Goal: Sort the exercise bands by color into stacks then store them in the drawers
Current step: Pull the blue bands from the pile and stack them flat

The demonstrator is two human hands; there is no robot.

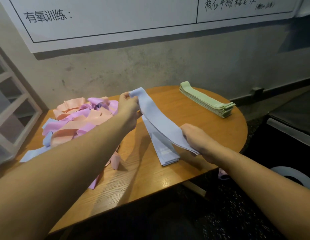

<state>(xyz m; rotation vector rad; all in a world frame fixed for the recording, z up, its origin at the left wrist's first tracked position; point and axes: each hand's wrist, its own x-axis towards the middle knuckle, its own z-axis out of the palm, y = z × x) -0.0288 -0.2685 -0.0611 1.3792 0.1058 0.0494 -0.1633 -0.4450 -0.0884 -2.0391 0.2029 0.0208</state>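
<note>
Fingers of both hands (128,104) (195,137) pinch blue band (161,122) over wood table (194,118), prob. concrete wall (150,66) behind.

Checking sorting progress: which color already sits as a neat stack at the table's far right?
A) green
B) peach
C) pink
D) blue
A: the green stack lies squared up at the far right, while pink and peach bands are still in the jumbled pile on the left.

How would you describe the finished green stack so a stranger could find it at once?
Start at the round wooden table under the wall board. At its far right edge lies the green stack, flat and squared. It is the only green there, lying apart from the tangled pink, peach and blue pile on the left.
</note>
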